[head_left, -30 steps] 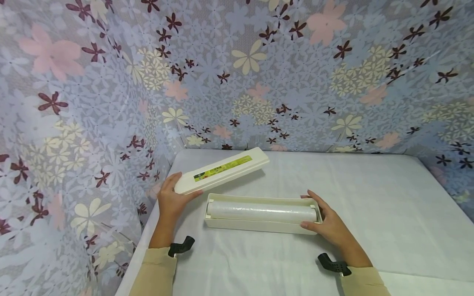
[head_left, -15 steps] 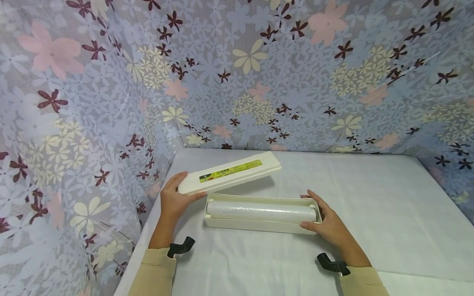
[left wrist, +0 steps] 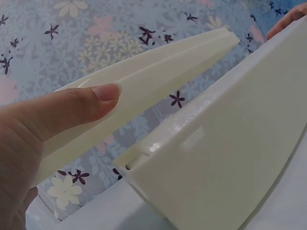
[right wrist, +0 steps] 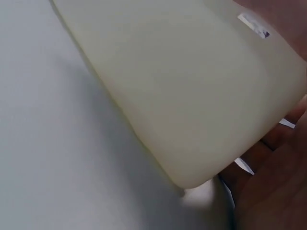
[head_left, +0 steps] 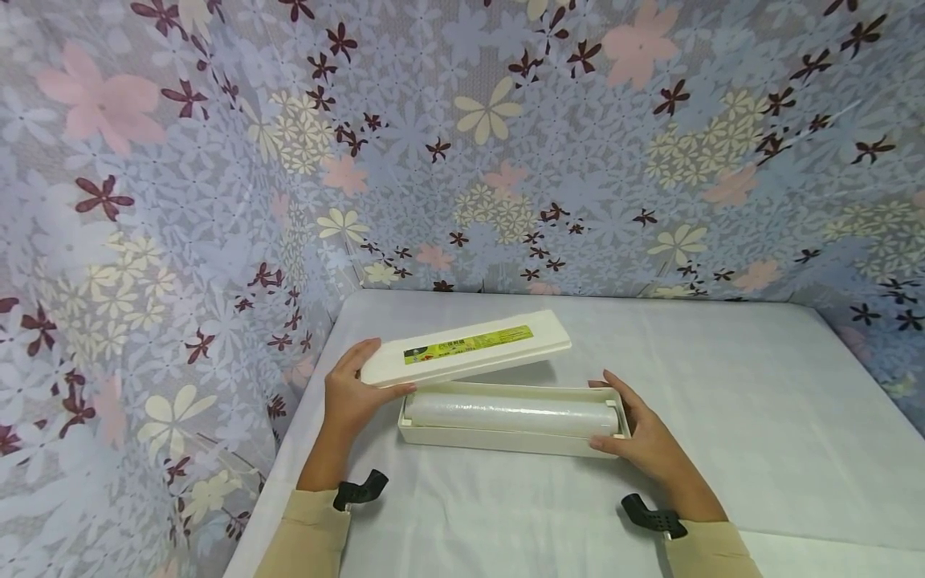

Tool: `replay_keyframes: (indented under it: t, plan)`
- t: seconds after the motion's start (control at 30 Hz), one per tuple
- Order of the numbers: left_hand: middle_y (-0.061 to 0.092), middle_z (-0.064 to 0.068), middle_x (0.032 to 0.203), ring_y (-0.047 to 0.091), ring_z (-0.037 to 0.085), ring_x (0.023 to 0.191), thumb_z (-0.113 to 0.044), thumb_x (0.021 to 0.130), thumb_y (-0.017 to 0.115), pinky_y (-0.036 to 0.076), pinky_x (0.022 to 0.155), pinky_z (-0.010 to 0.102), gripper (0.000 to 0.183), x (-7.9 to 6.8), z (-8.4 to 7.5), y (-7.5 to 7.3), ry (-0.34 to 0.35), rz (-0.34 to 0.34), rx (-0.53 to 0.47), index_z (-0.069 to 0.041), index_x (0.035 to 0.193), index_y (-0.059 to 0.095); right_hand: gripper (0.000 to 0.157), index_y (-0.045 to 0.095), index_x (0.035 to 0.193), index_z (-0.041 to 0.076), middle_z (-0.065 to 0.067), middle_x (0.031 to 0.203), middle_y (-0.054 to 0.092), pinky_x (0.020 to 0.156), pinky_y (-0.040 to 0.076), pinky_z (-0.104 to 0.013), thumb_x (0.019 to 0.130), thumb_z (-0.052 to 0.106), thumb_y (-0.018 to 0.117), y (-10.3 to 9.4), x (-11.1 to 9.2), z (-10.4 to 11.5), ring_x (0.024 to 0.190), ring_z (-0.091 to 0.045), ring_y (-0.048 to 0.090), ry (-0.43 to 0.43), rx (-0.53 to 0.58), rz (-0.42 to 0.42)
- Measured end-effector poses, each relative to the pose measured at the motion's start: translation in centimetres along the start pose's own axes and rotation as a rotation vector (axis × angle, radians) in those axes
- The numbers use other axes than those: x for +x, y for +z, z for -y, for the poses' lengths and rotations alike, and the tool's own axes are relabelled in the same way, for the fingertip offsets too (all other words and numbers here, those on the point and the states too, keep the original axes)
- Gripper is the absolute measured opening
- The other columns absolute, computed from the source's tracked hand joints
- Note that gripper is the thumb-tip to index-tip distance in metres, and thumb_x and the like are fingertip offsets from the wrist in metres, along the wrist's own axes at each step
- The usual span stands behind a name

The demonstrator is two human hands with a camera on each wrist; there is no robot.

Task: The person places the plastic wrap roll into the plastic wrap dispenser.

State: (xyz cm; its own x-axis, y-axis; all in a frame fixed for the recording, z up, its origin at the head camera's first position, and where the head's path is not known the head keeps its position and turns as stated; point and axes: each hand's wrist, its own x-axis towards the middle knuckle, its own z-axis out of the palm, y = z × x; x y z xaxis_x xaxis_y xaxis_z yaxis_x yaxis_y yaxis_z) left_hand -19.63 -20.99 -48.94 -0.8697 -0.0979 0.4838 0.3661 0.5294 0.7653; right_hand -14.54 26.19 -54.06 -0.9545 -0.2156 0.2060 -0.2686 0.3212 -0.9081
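My left hand [head_left: 356,395] grips the left end of a long white lid [head_left: 462,347] with a green and yellow label. The lid is raised and slanted behind and above a white box [head_left: 499,443]; its left end is close to the box's back left corner. A roll of cling film [head_left: 506,413] lies inside the uncovered box. My right hand [head_left: 646,433] holds the box's right end, thumb on the front wall and fingers at the back. In the left wrist view, the thumb [left wrist: 96,103] presses the lid's side, apart from the box. The right wrist view shows the box's wall [right wrist: 182,86] up close.
The box stands on a table with a white cloth [head_left: 737,385]. Floral fabric [head_left: 564,160] hangs along the table's back and left side. Each wrist carries a black camera mount [head_left: 361,488] beside a beige sleeve [head_left: 307,530].
My left hand has carried the lid to the right and toward the box, turning it nearer to parallel with it. The right hand and the box have stayed in place.
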Motion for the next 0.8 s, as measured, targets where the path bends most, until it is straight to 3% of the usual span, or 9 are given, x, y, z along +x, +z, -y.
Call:
replay_keyframes:
  t: [0.17, 0.67, 0.8]
  plan:
    - [0.064, 0.013, 0.140, 0.057, 0.032, 0.132, -0.031, 0.051, 0.109, 0.042, 0.111, 0.049, 0.100, -0.2, -0.2, 0.3, -0.006, 0.021, -0.010, -0.002, 0.138, 0.069, 0.114, 0.023, 0.167, 0.005, -0.022, 0.157, 0.044, 0.103, 0.032, -0.011, 0.077, -0.001, 0.092, -0.3, 0.1, -0.2, 0.131, -0.004, 0.047, -0.024, 0.048, 0.018]
    - [0.061, 0.005, 0.143, 0.053, 0.025, 0.136, -0.032, 0.053, 0.109, 0.041, 0.112, 0.042, 0.100, -1.1, -0.9, 1.5, -0.056, 0.120, -0.080, -0.007, 0.141, 0.067, 0.123, 0.016, 0.169, 0.008, -0.022, 0.161, 0.037, 0.103, 0.033, -0.013, 0.075, 0.004, 0.096, -1.0, -0.3, -0.2, 0.137, -0.003, 0.040, 0.020, 0.041, 0.070]
    - [0.061, 0.004, 0.143, 0.054, 0.024, 0.135, -0.033, 0.053, 0.108, 0.042, 0.111, 0.040, 0.100, -1.3, -1.1, 1.7, -0.053, 0.133, -0.099, -0.006, 0.141, 0.068, 0.124, 0.017, 0.170, 0.012, -0.023, 0.164, 0.033, 0.103, 0.035, -0.014, 0.075, 0.003, 0.096, -1.1, -0.3, -0.3, 0.139, -0.008, 0.040, 0.022, 0.052, 0.086]
